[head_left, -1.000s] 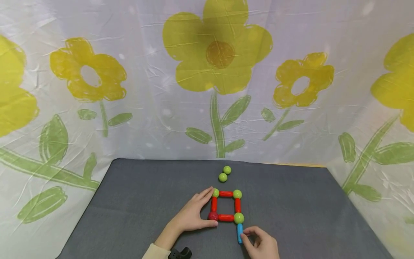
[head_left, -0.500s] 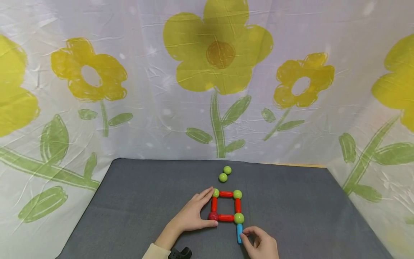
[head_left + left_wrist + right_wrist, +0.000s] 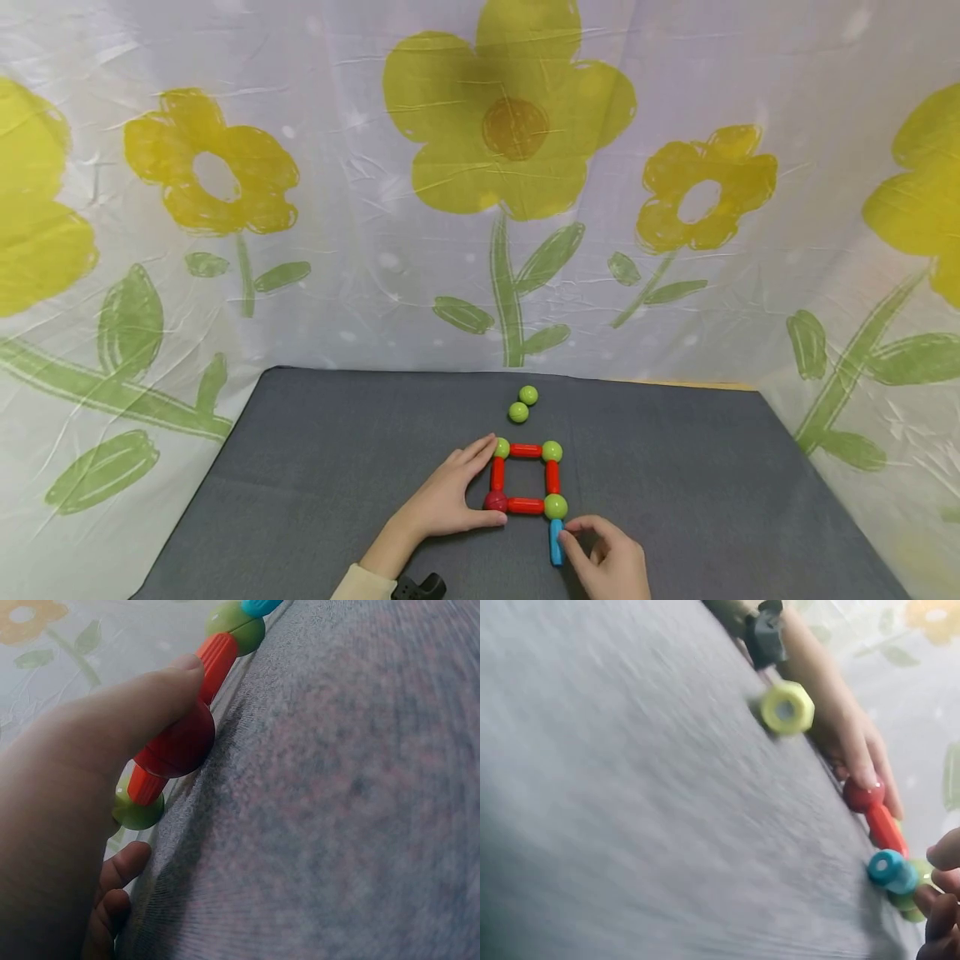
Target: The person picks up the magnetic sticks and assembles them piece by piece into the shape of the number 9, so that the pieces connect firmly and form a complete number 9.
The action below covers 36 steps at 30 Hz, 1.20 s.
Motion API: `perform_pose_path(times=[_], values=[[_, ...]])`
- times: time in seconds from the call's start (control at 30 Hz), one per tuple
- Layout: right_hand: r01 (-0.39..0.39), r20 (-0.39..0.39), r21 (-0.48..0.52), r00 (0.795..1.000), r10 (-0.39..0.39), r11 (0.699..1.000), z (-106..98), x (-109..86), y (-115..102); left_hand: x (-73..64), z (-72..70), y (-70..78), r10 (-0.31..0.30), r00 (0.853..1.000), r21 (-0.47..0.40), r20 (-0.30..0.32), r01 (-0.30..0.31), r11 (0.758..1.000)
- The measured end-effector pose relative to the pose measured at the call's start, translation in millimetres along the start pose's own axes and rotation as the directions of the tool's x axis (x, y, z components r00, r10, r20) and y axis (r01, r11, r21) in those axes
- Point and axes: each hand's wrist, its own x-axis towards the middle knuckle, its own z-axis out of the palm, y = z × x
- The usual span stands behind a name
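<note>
A square of red magnetic rods (image 3: 526,506) and balls lies on the tabletop; three corner balls are green, the near left one a red ball (image 3: 495,500). My left hand (image 3: 450,493) spans its left side, thumb at the red ball, a fingertip at the far left green ball. In the left wrist view the thumb (image 3: 161,694) overlaps the red ball. From the near right green ball (image 3: 556,506) a blue rod (image 3: 556,543) extends toward me. My right hand (image 3: 611,560) is beside it, fingertips at its right side; the right wrist view shows them apart.
Two loose green balls (image 3: 523,403) sit beyond the square on the dark grey tabletop (image 3: 360,433). A yellow-green piece (image 3: 787,709) with a metal end lies near the left wrist in the right wrist view. A flower-printed sheet (image 3: 345,275) hangs behind the table.
My right fingertips have moved slightly up along the blue rod toward the green ball. The square, blue rod and left hand have stayed put; the head view has shifted slightly.
</note>
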Motion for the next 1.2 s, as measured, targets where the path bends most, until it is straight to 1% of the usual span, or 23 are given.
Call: perform_pose_path(times=[0.07,0.13,0.23,0.3,0.43,0.53,0.6,0.63,0.7,0.8,0.87,0.97,1.07,1.2], values=[[0.01,0.01,0.015,1.0,-0.01,1.0,-2,7.2,-3,0.3,-0.2,0.8,-0.004,1.0,-0.001,0.004,0.004,1.0],[0.036,0.017,0.032,0.999,-0.037,0.999,-4,16.8,-6,0.8,-0.4,1.3,-0.005,1.0,-0.004,0.006,0.005,1.0],[0.121,0.025,0.058,0.992,-0.123,0.991,-5,35.4,-11,1.6,-0.8,1.4,0.001,1.0,-0.005,0.006,-0.001,1.0],[0.191,0.029,0.067,0.981,-0.194,0.979,-4,50.0,-16,1.4,-1.3,0.8,0.006,1.0,-0.008,0.005,-0.006,1.0],[0.313,0.043,0.059,0.948,-0.315,0.948,2,82.5,-28,0.6,-2.1,-0.4,0.014,1.0,-0.011,0.003,-0.014,1.0],[0.367,0.052,0.034,0.928,-0.368,0.93,8,107.8,-38,1.0,-1.3,-2.0,0.016,1.0,-0.007,0.001,-0.016,1.0],[0.385,0.053,0.016,0.921,-0.386,0.923,12,124.0,-43,1.6,-0.4,-3.1,0.017,1.0,-0.002,0.001,-0.017,1.0],[0.387,0.054,0.018,0.921,-0.387,0.922,14,131.3,-45,2.1,0.1,-3.7,0.02,1.0,-0.002,0.002,-0.02,1.0],[0.374,0.047,0.036,0.926,-0.375,0.927,19,144.1,-49,2.8,0.6,-4.2,0.023,1.0,-0.004,0.006,-0.023,1.0],[0.327,0.041,0.093,0.942,-0.332,0.94,27,159.2,-51,2.9,0.7,-3.7,0.024,1.0,-0.01,0.009,-0.024,1.0],[0.287,0.052,0.128,0.954,-0.295,0.949,33,166.3,-51,2.3,0.5,-3.4,0.021,1.0,-0.013,0.011,-0.021,1.0],[0.234,0.081,0.145,0.965,-0.247,0.961,42,173.4,-49,1.6,0.7,-3.5,0.015,1.0,-0.008,0.01,-0.015,1.0],[0.213,0.096,0.129,0.969,-0.226,0.968,49,176.3,-49,0.7,0.6,-3.8,0.015,1.0,-0.006,0.009,-0.015,1.0],[0.246,0.096,0.077,0.963,-0.253,0.966,56,176.9,-50,0.0,0.0,-4.2,0.018,1.0,-0.007,0.0,-0.018,1.0]])
